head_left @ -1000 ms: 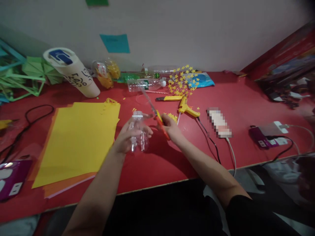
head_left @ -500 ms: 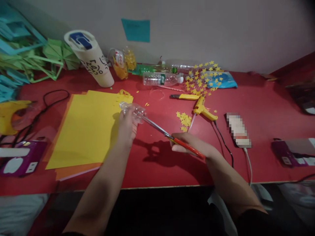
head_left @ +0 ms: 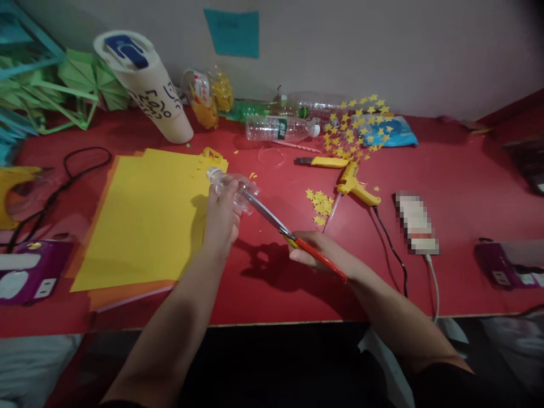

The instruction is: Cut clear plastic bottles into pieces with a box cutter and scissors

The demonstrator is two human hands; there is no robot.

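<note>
My left hand (head_left: 224,212) grips a clear plastic bottle piece (head_left: 217,177) with its neck pointing up and left, over the right edge of the yellow paper (head_left: 144,221). Red-handled scissors (head_left: 317,256) are in my right hand (head_left: 321,249), fingers closed round the handles. Their long blades reach up and left to the cut side of the clear plastic, just right of my left fingers. How far the blades are apart is hard to tell.
On the red table (head_left: 289,300) lie a glue gun (head_left: 357,187), a yellow cutter (head_left: 327,162), small yellow stars (head_left: 321,205), a clear bottle (head_left: 276,129) and a phone (head_left: 416,222). A white tumbler (head_left: 157,102) stands behind the paper. Cables run at both sides.
The view has shifted a little. The scissors and my right hand have moved slightly left, and the blades stay at the clear plastic held in my left hand.
</note>
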